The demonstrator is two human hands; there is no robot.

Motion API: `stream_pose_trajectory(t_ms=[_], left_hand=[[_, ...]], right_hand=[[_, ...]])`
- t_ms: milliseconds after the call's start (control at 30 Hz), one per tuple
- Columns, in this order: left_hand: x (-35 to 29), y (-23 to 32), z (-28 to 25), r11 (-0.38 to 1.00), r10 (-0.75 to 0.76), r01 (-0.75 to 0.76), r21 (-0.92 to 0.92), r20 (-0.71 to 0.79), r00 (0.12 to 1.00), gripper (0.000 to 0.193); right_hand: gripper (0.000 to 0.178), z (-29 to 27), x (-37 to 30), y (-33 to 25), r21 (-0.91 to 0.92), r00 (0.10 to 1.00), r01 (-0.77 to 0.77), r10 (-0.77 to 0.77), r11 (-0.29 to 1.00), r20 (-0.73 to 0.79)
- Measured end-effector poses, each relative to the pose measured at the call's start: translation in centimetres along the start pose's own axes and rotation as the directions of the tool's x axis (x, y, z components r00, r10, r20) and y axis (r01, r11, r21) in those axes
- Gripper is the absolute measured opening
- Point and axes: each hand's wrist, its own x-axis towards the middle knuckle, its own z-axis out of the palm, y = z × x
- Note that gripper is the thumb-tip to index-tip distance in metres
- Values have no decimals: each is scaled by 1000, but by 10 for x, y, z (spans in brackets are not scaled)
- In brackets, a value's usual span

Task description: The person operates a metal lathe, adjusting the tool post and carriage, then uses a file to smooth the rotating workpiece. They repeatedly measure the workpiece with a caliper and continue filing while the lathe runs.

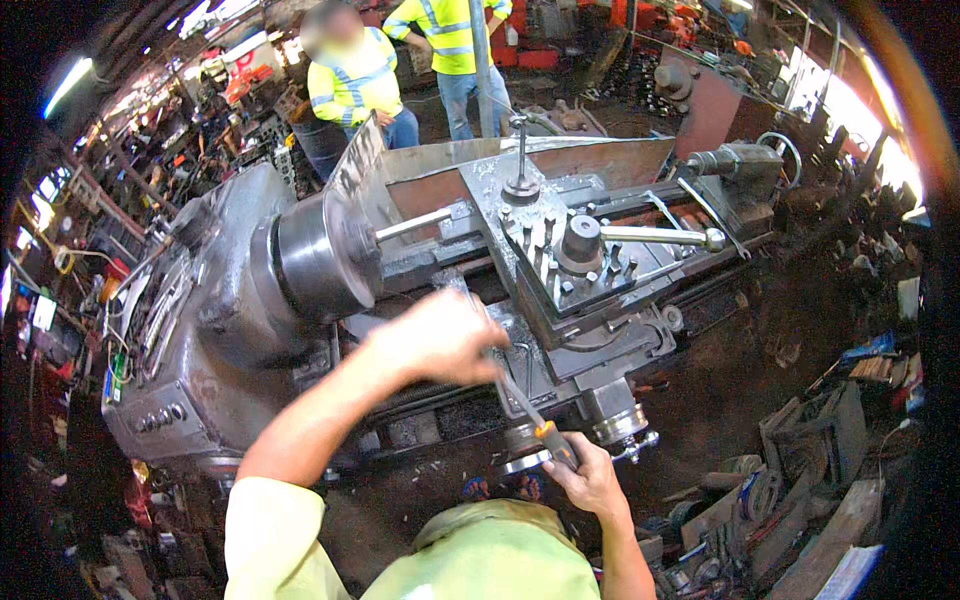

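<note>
Over the front of a metal lathe, my right hand [590, 478] grips the orange and dark handle of a screwdriver [551, 438]. Its thin metal shaft slants up and left toward my left hand [435, 338]. That hand is closed, somewhat blurred, with fingers curled beside the shaft's far end; what lies inside them is hidden. Just beyond my hands is the lathe's carriage [520, 225], strewn with metal chips. On it sits a bolted tool post [581, 243] with a long lever handle [655, 235]. To the left is the large round chuck [325, 255].
Handwheels [622, 425] stick out near my right hand. Several hand tools lie on the headstock [215, 330]. Scrap metal and boards [820, 440] crowd the right floor. Two people in yellow high-visibility jackets [355, 80] stand behind the lathe, near a metal post [482, 70].
</note>
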Motion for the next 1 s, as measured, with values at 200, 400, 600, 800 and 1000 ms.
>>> stream_pose_trajectory(t_ms=[200, 400, 600, 800, 1000], left_hand=[[7, -89, -62, 883, -463, 441, -159, -157, 872, 39], [48, -152, -85, 784, -585, 560, -266, -17, 811, 41], [98, -227, -42, 671, -712, 656, -345, -56, 700, 48], [118, -284, 3, 554, -694, 653, -516, 148, 705, 43], [124, -302, 14, 607, -646, 615, -503, 139, 751, 44]], right_hand=[[43, 6, 33, -26, 21, 971, 204, -199, 979, -129], [38, 30, 91, -45, 48, 918, 300, -275, 953, -284], [40, 69, 151, -48, -53, 886, 331, -330, 942, -325], [40, 101, 179, -51, -100, 895, 199, -223, 975, -386], [48, 106, 186, -54, -121, 899, 171, -205, 978, -387]])
